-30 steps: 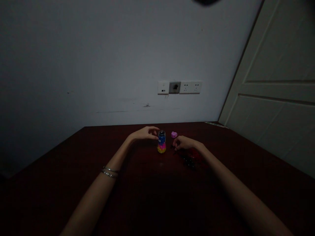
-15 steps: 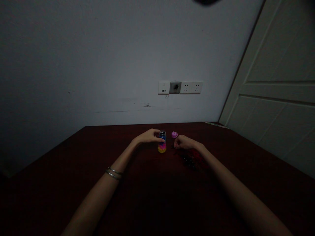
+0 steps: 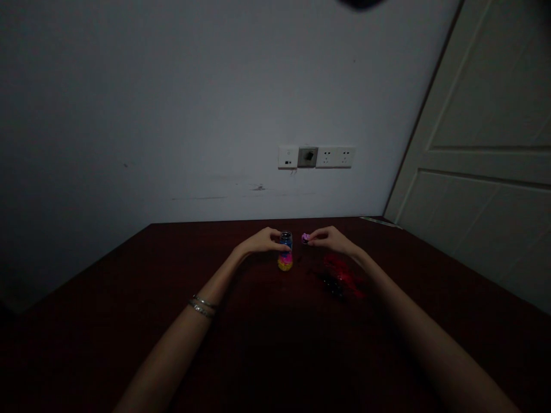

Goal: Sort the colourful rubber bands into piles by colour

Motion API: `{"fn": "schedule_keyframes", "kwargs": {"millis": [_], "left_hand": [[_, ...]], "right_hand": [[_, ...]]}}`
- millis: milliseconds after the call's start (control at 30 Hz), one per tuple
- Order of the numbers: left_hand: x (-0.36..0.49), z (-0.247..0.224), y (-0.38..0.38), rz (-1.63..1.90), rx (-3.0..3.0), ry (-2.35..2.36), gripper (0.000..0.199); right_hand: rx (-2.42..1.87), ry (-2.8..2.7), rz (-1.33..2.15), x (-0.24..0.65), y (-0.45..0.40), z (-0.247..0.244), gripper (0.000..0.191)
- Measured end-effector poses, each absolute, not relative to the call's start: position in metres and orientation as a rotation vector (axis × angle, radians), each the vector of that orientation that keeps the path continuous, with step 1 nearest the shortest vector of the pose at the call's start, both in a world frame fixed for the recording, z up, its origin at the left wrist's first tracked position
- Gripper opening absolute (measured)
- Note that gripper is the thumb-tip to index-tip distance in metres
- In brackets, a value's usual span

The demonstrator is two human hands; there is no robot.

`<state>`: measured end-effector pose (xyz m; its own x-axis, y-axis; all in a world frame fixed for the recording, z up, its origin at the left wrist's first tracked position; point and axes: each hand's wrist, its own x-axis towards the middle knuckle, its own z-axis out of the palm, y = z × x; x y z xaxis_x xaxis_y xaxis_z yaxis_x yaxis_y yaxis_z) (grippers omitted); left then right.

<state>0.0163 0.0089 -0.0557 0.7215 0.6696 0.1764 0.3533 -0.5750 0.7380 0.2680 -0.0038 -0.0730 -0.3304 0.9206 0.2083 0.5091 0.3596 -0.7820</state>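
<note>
A small clear jar (image 3: 285, 262) stands upright on the dark red table, its contents layered blue, pink and yellow; its open mouth faces up. My left hand (image 3: 262, 241) is closed around the jar's upper part, thumb in front. Right of the jar lies a small pink-purple cap-like piece (image 3: 305, 237). My right hand (image 3: 332, 241) has its fingers pinched together at this piece. Something small and dark shows at the fingertips, too dim to name. Nearer me, below the right hand, lie small shiny black pieces (image 3: 332, 285) beside a red, see-through-looking patch (image 3: 342, 272).
The dark red table (image 3: 241, 332) meets a grey wall (image 3: 193, 115) at its back edge. Wall sockets (image 3: 334, 157) sit above it. A pale panelled door (image 3: 482, 149) stands at the right. A thin printed strip (image 3: 381, 221) lies at the back right edge.
My right hand has risen from the dark bits on the table to the pink-purple piece, fingers still pinched. The red patch shows more fully. My left hand stays on the jar.
</note>
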Motion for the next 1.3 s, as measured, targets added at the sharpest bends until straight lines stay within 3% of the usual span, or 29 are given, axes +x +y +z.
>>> {"fn": "schedule_keyframes", "kwargs": {"millis": [333,1033,1300], "left_hand": [[0.016,-0.055,0.007,0.576,2.211,0.75,0.035],[0.016,-0.058,0.013,0.555,2.24,0.766,0.032],[0.016,-0.058,0.012,0.566,2.218,0.733,0.032]], "right_hand": [[-1.139,-1.639,0.74,0.228,-0.001,-0.055,0.036],[-0.861,-1.545,0.684,0.187,-0.013,-0.057,0.02],[-0.785,-1.699,0.734,0.198,-0.018,-0.063,0.032]]}}
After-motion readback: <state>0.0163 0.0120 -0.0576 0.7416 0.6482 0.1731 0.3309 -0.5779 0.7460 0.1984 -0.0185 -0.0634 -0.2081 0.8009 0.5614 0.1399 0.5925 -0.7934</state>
